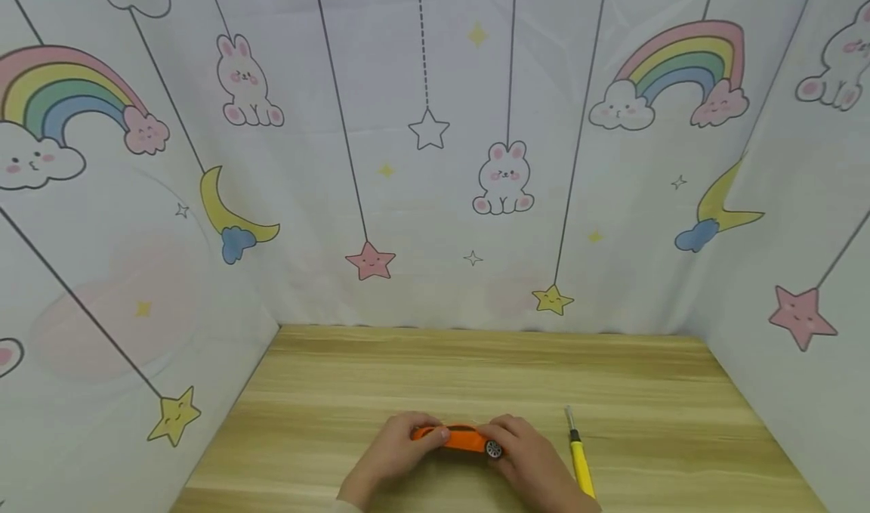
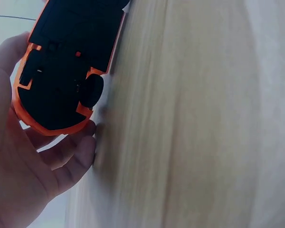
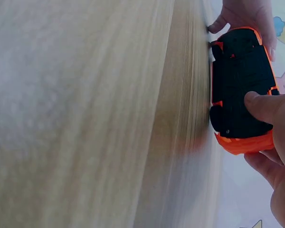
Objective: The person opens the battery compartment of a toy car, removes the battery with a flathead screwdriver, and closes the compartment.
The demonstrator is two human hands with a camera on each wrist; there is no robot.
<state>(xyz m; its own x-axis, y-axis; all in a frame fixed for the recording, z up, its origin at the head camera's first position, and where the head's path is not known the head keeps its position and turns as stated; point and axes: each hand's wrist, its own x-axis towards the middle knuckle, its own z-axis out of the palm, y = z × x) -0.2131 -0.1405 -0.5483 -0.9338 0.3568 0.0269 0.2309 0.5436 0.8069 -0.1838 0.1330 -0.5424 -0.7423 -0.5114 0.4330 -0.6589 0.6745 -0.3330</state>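
Observation:
An orange toy car [image 1: 465, 439] is held between both hands, tipped so its black underside [image 2: 66, 61] faces the wrist cameras. My left hand [image 1: 394, 445] grips its left end, with the thumb on the near side and fingers around the far side. At the other end, my right hand [image 1: 526, 452] grips the car with its thumb [image 3: 261, 107] against the underside. A spoked wheel [image 1: 493, 449] shows by the right fingers, and a black wheel [image 2: 91, 90] shows near the left end. To the right of the right hand lies a screwdriver [image 1: 581, 464] with a yellow handle.
The wood-grain tabletop [image 1: 326, 392] is bordered on the left, back and right by pale cloth walls [image 1: 435, 286] printed with rabbits, stars and rainbows. The screwdriver's metal shaft [image 1: 571, 418] points toward the back wall.

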